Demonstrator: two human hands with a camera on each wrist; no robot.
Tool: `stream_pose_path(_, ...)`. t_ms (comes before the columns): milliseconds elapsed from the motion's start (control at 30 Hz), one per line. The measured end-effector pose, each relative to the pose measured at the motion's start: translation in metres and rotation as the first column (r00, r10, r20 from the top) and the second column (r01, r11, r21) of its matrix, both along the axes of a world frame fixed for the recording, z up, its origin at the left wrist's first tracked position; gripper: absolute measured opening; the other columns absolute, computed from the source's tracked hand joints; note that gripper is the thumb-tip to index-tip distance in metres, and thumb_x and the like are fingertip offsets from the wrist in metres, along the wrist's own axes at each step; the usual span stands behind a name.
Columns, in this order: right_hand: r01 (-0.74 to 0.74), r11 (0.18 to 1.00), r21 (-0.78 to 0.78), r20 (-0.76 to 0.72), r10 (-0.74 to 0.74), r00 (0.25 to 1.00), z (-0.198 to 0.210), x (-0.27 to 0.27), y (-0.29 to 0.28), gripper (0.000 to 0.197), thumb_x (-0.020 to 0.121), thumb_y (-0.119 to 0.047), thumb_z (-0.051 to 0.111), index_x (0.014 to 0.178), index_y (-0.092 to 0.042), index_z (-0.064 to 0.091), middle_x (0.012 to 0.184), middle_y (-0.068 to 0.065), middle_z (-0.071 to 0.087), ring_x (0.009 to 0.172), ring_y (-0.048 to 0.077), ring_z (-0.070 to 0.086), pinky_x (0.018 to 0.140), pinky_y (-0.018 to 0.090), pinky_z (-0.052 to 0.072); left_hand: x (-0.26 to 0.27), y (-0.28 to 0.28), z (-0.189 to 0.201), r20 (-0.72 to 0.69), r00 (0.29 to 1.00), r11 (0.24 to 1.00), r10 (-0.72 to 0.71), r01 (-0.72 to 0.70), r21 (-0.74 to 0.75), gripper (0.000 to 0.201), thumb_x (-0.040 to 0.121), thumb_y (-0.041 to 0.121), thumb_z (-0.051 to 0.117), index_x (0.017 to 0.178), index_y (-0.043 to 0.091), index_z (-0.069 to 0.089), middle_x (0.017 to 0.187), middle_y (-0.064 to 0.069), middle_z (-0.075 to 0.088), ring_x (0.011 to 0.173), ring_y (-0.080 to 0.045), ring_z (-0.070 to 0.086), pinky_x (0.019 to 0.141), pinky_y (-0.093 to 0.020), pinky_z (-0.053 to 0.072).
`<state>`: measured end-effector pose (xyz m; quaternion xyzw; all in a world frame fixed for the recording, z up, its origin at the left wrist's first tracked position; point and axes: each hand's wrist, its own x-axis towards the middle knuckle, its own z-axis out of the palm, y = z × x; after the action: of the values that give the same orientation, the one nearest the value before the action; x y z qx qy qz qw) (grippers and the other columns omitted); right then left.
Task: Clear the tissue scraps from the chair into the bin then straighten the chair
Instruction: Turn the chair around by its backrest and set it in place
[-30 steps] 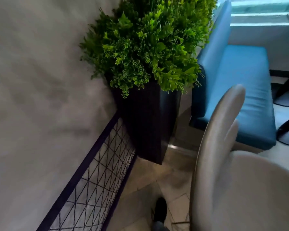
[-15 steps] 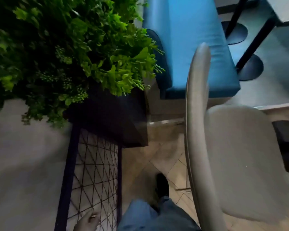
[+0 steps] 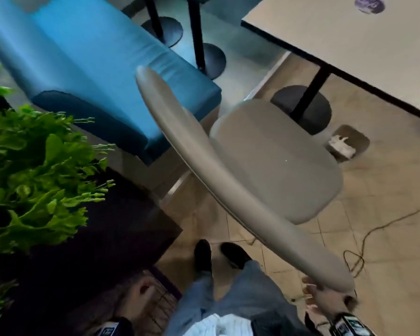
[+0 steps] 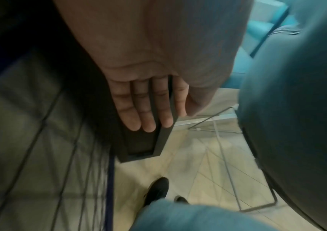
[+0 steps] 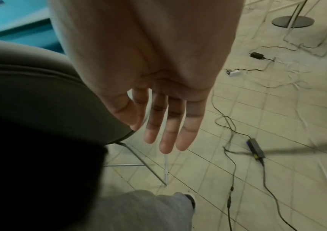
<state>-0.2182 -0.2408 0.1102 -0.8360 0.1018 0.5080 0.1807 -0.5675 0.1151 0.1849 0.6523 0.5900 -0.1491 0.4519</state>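
Note:
The grey chair point(image 3: 277, 161) stands at an angle to the table, its curved backrest point(image 3: 228, 180) running diagonally toward me. Its seat shows only a tiny white speck point(image 3: 286, 160). A small bin point(image 3: 357, 139) on the floor beyond the seat holds white tissue point(image 3: 341, 144). My right hand point(image 3: 318, 299) hangs at the backrest's near end. In the right wrist view this hand point(image 5: 164, 125) has straight fingers and holds nothing, its thumb beside the chair's edge point(image 5: 40, 93); whether it touches, I cannot tell. My left hand point(image 3: 141, 292) hangs low, flat and empty point(image 4: 148, 109).
A blue bench point(image 3: 95, 57) lies behind the chair. A dark planter point(image 3: 107, 238) with green foliage point(image 3: 34, 178) stands at my left, beside a wire mesh panel point(image 4: 40, 156). A table point(image 3: 361, 52) is at the right. Cables point(image 3: 359, 251) and a power adapter point(image 5: 255, 148) lie on the tiles.
The head view has swung right and down, away from the wall and plant. The chair's seat, the bin and the table have come into view, and my right hand now shows at the backrest's end.

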Motion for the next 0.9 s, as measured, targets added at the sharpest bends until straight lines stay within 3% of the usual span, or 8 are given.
stream_pose_path(67, -0.111, 0.99, 0.087, 0.119, 0.101, 0.988, 0.035, -0.019, 0.034, 0.018, 0.092, -0.012, 0.057, 0.103, -0.013, 0.07, 0.089, 0.011, 0.072, 0.079, 0.031, 0.067, 0.071, 0.035, 0.05, 0.022, 0.024, 0.015, 0.056, 0.994, 0.995, -0.092, 0.09, 0.032, 0.021, 0.088, 0.004, 0.065, 0.091, 0.025, 0.066, 0.091, -0.002, 0.072, 0.097, -0.026, 0.067, 0.08, -0.026, 0.05)
stream_pose_path(167, -0.345, 0.928, 0.143, 0.245, 0.304, 0.921, 0.086, -0.05, 0.06, 0.021, 0.095, -0.014, 0.055, 0.105, -0.029, 0.065, 0.097, -0.003, 0.069, 0.085, 0.013, 0.066, 0.075, 0.027, 0.049, 0.06, 0.051, 0.036, 0.186, 0.945, 0.951, -0.268, 0.228, 0.209, 0.023, 0.089, 0.005, 0.066, 0.097, 0.027, 0.067, 0.091, 0.002, 0.072, 0.087, -0.016, 0.069, 0.071, -0.017, 0.05)
stream_pose_path(300, -0.514, 0.814, 0.269, 0.425, 0.379, 0.822, 0.145, -0.079, 0.096, 0.024, 0.098, -0.027, 0.052, 0.111, -0.046, 0.057, 0.108, -0.018, 0.064, 0.092, -0.001, 0.062, 0.079, 0.016, 0.049, 0.116, 0.068, 0.081, 0.372, 0.813, 0.861, -0.447, 0.28, 0.424, 0.032, 0.087, 0.004, 0.066, 0.109, 0.026, 0.067, 0.105, 0.007, 0.066, 0.083, -0.01, 0.067, 0.079, -0.031, 0.057)
stream_pose_path(400, -0.569, 0.742, 0.354, 0.477, 0.38, 0.792, 0.192, -0.089, 0.117, 0.025, 0.099, -0.036, 0.048, 0.119, -0.046, 0.057, 0.111, -0.025, 0.06, 0.1, -0.008, 0.057, 0.084, 0.015, 0.047, 0.156, 0.068, 0.125, 0.466, 0.655, 0.734, -0.595, 0.208, 0.646, 0.028, 0.088, 0.009, 0.068, 0.114, 0.019, 0.066, 0.111, 0.007, 0.059, 0.087, -0.016, 0.066, 0.076, -0.039, 0.058)
stream_pose_path(567, -0.669, 0.6, 0.439, 0.706, 0.23, 0.669, 0.281, -0.089, 0.152, 0.026, 0.099, -0.04, 0.047, 0.119, -0.034, 0.063, 0.109, -0.024, 0.063, 0.102, -0.005, 0.059, 0.085, 0.017, 0.048, 0.191, 0.055, 0.18, 0.341, 0.529, 0.502, -0.777, 0.193, 0.843, 0.043, 0.079, 0.028, 0.081, 0.117, 0.014, 0.066, 0.127, -0.008, 0.052, 0.117, -0.028, 0.049, 0.103, -0.022, 0.038)
stream_pose_path(700, -0.695, 0.62, 0.364, 0.907, -0.065, 0.417, 0.307, -0.082, 0.172, 0.019, 0.094, -0.025, 0.06, 0.108, -0.017, 0.071, 0.103, -0.006, 0.067, 0.101, 0.015, 0.062, 0.088, 0.032, 0.049, 0.202, 0.065, 0.184, 0.128, 0.463, 0.305, -0.877, 0.33, 0.893, 0.062, 0.073, 0.046, 0.081, 0.126, 0.023, 0.059, 0.142, -0.007, 0.048, 0.139, -0.035, 0.033, 0.114, -0.048, 0.032)
stream_pose_path(767, -0.675, 0.691, 0.258, 0.931, 0.008, 0.364, 0.301, -0.073, 0.178, 0.03, 0.092, -0.034, 0.06, 0.117, -0.019, 0.065, 0.112, -0.004, 0.061, 0.108, 0.017, 0.057, 0.092, 0.038, 0.048, 0.208, 0.075, 0.183, 0.025, 0.483, 0.253, -0.875, 0.413, 0.875, 0.072, 0.069, 0.053, 0.079, 0.133, 0.03, 0.053, 0.146, -0.001, 0.045, 0.146, -0.032, 0.024, 0.115, -0.055, 0.026)
stream_pose_path(900, -0.617, 0.785, -0.051, 0.858, 0.351, 0.375, 0.282, -0.066, 0.188, 0.06, 0.085, -0.057, 0.052, 0.139, -0.031, 0.043, 0.128, -0.005, 0.051, 0.112, 0.016, 0.055, 0.094, 0.036, 0.046, 0.219, 0.092, 0.178, -0.072, 0.493, 0.183, -0.867, 0.448, 0.875, 0.08, 0.066, 0.064, 0.075, 0.135, 0.03, 0.052, 0.144, 0.001, 0.048, 0.147, -0.031, 0.023, 0.119, -0.057, 0.014)
